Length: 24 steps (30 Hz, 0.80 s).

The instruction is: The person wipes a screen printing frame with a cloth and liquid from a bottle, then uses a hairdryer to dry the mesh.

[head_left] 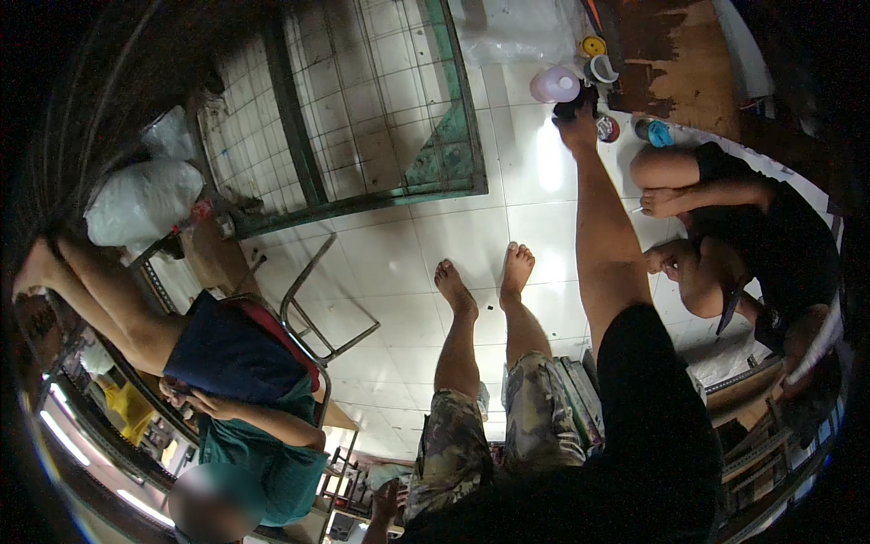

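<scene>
My right arm stretches far forward to the floor. Its hand is at a crumpled-looking black thing, its fingers mostly hidden; it seems to grip it, though I cannot make out what it is. Just left of that hand stands a pale pink plastic bottle. A small open can sits close to its right side. Beyond are a white cup-like container and a yellow round lid or tub. My left hand hangs low beside my camouflage shorts, dark and small, with its fingers unclear.
A green-edged metal grid frame lies ahead on the tiled floor. A seated person on a metal chair is at left; another person crouches at right. A worn wooden board stands beyond a container with blue.
</scene>
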Each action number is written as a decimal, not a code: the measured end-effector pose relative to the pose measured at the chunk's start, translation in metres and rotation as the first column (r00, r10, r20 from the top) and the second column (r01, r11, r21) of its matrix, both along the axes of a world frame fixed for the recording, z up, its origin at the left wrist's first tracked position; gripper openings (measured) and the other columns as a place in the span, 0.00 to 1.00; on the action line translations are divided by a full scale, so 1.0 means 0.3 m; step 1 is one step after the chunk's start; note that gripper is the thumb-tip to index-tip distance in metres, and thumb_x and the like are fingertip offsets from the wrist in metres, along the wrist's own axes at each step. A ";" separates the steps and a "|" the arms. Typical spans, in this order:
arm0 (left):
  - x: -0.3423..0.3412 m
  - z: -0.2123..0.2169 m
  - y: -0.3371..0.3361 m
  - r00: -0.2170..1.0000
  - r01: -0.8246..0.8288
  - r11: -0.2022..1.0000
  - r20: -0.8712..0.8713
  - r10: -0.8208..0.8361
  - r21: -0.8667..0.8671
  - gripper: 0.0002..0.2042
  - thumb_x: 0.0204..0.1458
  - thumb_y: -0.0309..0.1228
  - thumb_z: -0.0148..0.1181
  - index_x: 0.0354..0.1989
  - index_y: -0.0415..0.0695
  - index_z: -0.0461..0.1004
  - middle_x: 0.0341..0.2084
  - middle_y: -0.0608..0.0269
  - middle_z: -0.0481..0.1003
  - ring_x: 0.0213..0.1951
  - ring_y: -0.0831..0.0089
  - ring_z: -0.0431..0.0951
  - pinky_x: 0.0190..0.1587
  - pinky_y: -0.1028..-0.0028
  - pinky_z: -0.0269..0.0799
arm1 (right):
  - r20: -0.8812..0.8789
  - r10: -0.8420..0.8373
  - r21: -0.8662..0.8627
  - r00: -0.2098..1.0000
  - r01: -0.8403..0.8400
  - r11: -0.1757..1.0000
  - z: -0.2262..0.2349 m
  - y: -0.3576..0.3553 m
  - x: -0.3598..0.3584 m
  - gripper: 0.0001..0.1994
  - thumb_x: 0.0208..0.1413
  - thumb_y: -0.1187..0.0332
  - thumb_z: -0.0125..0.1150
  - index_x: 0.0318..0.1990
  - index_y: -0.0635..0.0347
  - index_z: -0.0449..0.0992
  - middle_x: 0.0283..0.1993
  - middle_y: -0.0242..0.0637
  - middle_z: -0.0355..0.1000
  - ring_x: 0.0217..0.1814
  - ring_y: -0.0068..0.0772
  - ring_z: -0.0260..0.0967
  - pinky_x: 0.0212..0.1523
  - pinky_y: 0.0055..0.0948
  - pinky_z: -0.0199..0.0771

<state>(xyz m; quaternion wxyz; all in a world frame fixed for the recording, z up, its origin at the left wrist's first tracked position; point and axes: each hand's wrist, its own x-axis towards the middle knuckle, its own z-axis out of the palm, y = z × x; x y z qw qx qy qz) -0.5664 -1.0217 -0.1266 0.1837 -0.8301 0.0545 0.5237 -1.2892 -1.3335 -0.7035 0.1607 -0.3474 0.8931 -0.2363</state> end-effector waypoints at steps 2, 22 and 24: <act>-0.002 -0.019 0.041 1.000 0.011 0.999 0.010 -0.011 -0.030 0.31 0.61 0.55 0.57 0.61 0.41 0.69 0.46 0.51 0.79 0.45 0.64 0.81 0.49 0.64 0.76 | 0.208 -0.066 0.124 0.976 0.040 0.991 0.073 0.129 0.100 0.47 0.46 0.48 0.75 0.68 0.65 0.59 0.59 0.58 0.71 0.62 0.56 0.71 0.61 0.45 0.72; 0.295 -0.006 0.230 0.959 0.042 0.846 -0.217 -0.184 -0.531 0.26 0.59 0.54 0.61 0.54 0.45 0.76 0.37 0.62 0.80 0.35 0.72 0.79 0.36 0.70 0.75 | 0.246 0.604 0.460 0.758 -0.640 0.616 1.163 0.795 0.352 0.31 0.58 0.45 0.60 0.59 0.63 0.73 0.62 0.50 0.71 0.64 0.49 0.68 0.68 0.41 0.64; 0.307 -0.015 0.328 0.977 -0.034 0.829 -0.194 -0.090 -0.558 0.28 0.58 0.55 0.61 0.55 0.42 0.76 0.39 0.58 0.81 0.37 0.70 0.80 0.38 0.69 0.76 | 0.204 0.566 0.157 0.798 -0.598 0.786 1.475 0.557 0.451 0.26 0.58 0.47 0.63 0.52 0.61 0.76 0.43 0.45 0.80 0.48 0.45 0.77 0.52 0.40 0.76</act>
